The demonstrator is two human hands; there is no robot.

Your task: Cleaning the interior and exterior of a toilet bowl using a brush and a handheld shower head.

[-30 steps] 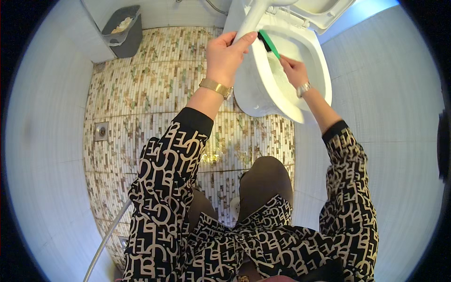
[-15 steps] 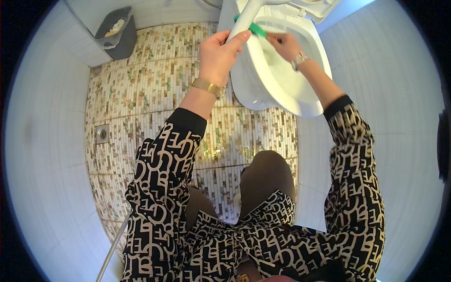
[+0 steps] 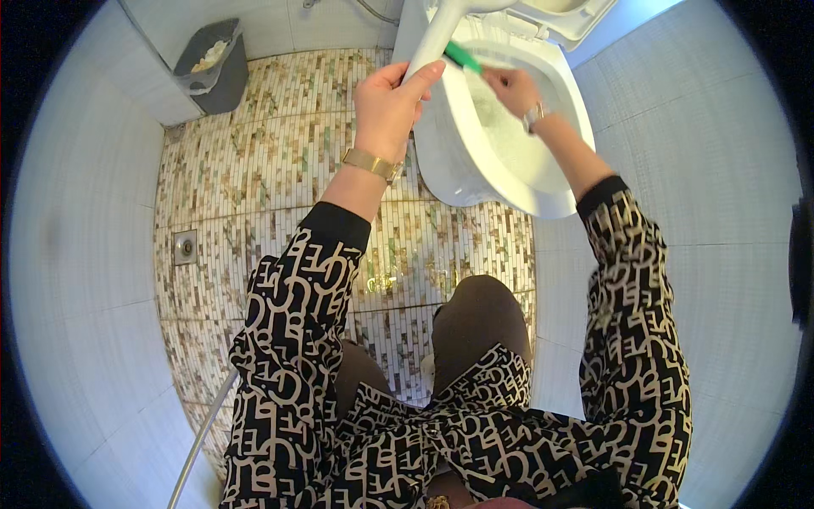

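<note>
Waste bin [image 3: 223, 95]: grey, left of and beyond the left grip;
Left grip [image 3: 386, 112]: fingers and thumb wrapped round the white handle;
White handle [image 3: 434, 44]: slanting up and away from the left grip;
Green brush [image 3: 464, 58]: between both grips, at the toilet's left rim, far end hidden;
Right grip [image 3: 514, 90]: pinching the green brush, slightly blurred;
Toilet [image 3: 543, 203]: below the right grip

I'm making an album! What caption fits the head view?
Left hand grips a long white handle, right hand a slim green tool, at a white ceramic toilet.
</note>
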